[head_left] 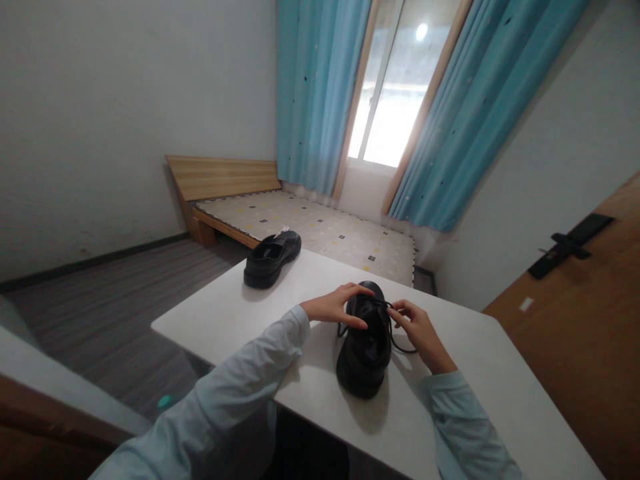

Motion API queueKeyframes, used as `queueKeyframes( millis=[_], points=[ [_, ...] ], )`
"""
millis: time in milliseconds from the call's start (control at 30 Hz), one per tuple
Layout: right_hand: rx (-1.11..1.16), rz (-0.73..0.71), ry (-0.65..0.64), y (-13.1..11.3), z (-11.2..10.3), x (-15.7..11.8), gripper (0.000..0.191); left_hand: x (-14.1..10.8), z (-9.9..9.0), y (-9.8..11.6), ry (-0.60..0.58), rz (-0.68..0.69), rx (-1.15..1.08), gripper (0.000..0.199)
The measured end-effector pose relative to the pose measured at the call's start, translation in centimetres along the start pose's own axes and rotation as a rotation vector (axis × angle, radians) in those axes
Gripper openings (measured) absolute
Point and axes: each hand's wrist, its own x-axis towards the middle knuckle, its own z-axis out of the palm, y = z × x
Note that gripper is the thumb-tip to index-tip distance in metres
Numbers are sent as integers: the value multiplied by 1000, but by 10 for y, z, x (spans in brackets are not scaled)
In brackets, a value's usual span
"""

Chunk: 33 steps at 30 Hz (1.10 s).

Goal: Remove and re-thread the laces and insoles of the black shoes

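On the white table a black lace-up shoe stands upright, heel towards me and toe pointing away. My left hand grips its upper from the left, thumb and index finger lying across the lacing area. At the shoe's right side, my right hand pinches a black shoelace between thumb and fingers. A length of that lace loops down beneath the hand onto the tabletop. Another bit of lace shows at the left of the shoe. The far-left corner of the table bears a second black shoe, apart from both hands.
Beyond the table is a bed with a patterned mattress and a wooden headboard. Blue curtains hang beside the window. A wooden door with a black handle is at the right. Grey flooring lies left.
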Motion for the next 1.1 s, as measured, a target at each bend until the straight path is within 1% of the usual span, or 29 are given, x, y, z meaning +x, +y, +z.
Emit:
queueKeyframes(
  millis=[100,267,500,600,733,833,967,1100],
  points=[
    [36,-5,47,1,-1,0,37,0,1,-1,-22,8,17,80],
    [164,-12,104,-1,-3,-2,30,-1,1,-3,-41,30,25,86],
    [245,-24,111,-9,0,-4,27,-1,2,-3,-28,41,20,85],
    [188,-41,89,-9,-1,-4,27,0,2,-4,-20,40,20,86],
    [-28,-120,98,-4,-5,-2,30,0,3,-5,-12,37,25,87],
    [-154,-171,50,2,-8,0,30,0,3,-5,-4,40,12,87],
    [-138,-126,-42,8,-13,1,33,0,4,-6,-1,31,3,87],
    [-97,-88,-70,9,-14,1,37,0,4,-6,-2,20,4,87]
  ],
)
